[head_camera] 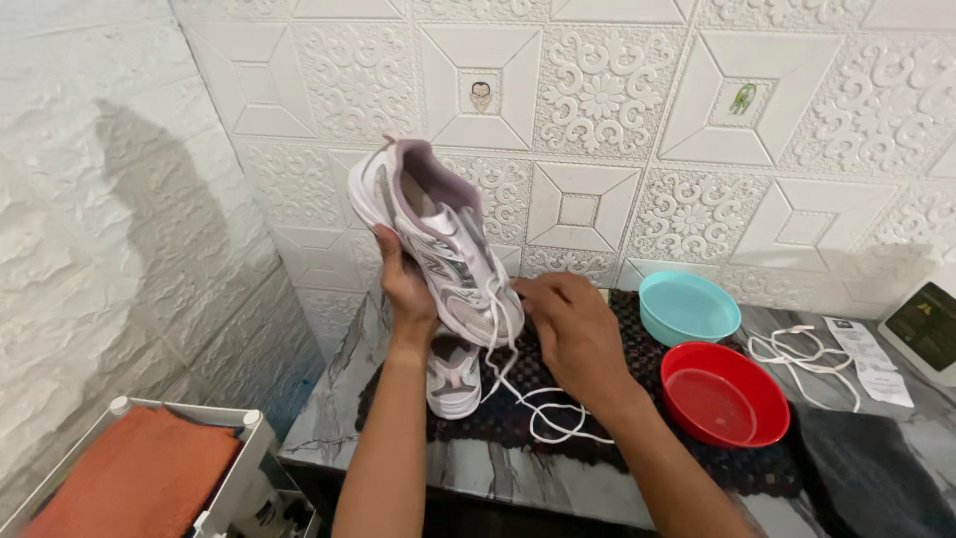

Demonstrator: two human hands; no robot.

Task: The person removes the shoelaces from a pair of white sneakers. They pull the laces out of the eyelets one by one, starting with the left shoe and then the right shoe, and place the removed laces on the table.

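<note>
- The left hand (406,289) gripped the white sneaker (435,239), heel up, toe down.
- The right hand (573,334) pinched its white lace (518,399) beside the toe.

Single head-worn view, looking forward and down.
Close over a marble surface (349,428) set against an embossed white wall (597,100); forearms entering from the bottom edge.

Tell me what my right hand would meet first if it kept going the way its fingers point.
Likely the toe of the held sneaker: the right hand points left at its laces, already touching or nearly so.
</note>
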